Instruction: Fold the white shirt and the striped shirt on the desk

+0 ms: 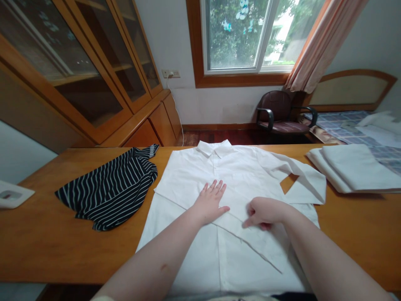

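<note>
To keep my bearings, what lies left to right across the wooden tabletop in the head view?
Smooth white object cut off by the frame, black-and-white striped cloth, white collared cloth shirt, folded white fabric.

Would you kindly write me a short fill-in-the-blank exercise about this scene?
1. The left hand rests palm down on a white, collared ____.
2. Seen from the camera, the black striped cloth lies toward the ____ end of the table.
3. A pink ____ hangs beside the window.

Missing words: shirt; left; curtain.
</note>
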{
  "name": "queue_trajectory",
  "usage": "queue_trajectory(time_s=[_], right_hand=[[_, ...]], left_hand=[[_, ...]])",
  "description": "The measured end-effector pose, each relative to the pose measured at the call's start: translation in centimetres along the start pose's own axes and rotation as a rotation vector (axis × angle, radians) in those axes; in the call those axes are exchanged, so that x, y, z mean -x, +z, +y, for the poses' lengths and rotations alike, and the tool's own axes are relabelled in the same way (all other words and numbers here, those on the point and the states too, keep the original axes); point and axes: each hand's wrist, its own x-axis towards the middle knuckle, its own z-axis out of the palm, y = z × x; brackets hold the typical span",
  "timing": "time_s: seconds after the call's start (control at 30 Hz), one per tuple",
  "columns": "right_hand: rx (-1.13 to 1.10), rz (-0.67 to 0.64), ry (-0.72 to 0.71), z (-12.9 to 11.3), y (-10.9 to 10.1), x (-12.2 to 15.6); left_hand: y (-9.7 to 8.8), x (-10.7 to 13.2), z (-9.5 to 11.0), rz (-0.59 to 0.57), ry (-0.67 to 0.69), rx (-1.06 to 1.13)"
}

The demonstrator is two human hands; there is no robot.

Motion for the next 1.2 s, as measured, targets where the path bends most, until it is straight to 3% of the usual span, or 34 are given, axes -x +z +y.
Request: queue_trajectory(time_s=[0.13,0.2,0.3,0.53,0.63,0.7,0.8,0.9,1.2], right_hand=[[-0.045,0.486,-0.184,-0.8,1.0,-0.8],[-0.044,0.614,-0.317,-1.2,2.0,-1.5],[0.085,0.567,-0.409,-1.4,3.4,-3.0],[0.309,0.435,-0.345,-1.2,4.2,-4.3],[0.308,0.400,-0.359,-1.1,4.0,-4.2],[0.305,0.385,-0.363,-1.1,3.9,-4.1],[0.323,0.389,-0.392,-1.0,3.9,-3.8],[0.353,0.407,-0.455,-0.8,4.0,-3.7],[0.430,0.450,-0.555,-0.6,4.3,-3.9]], left_hand=[[-0.2,-0.1,-0.1,-0.024,-0.019,0.016],[0.0,-0.2,-0.1,-0.037,-0.019,0.017],[0.1,-0.1,-0.1,-0.044,-0.029,0.016],[-0.9,-0.1,-1.0,0.028,-0.114,0.189],[-2.0,-0.4,-3.9,0.186,-0.229,0.326],[-2.7,-0.4,-6.8,0.263,-0.344,0.300],[-3.0,0.1,-11.0,0.226,-0.498,0.134],[-2.4,0.5,-13.6,0.139,-0.597,0.000],[-1.2,-0.4,-13.7,0.192,-0.673,-0.110]])
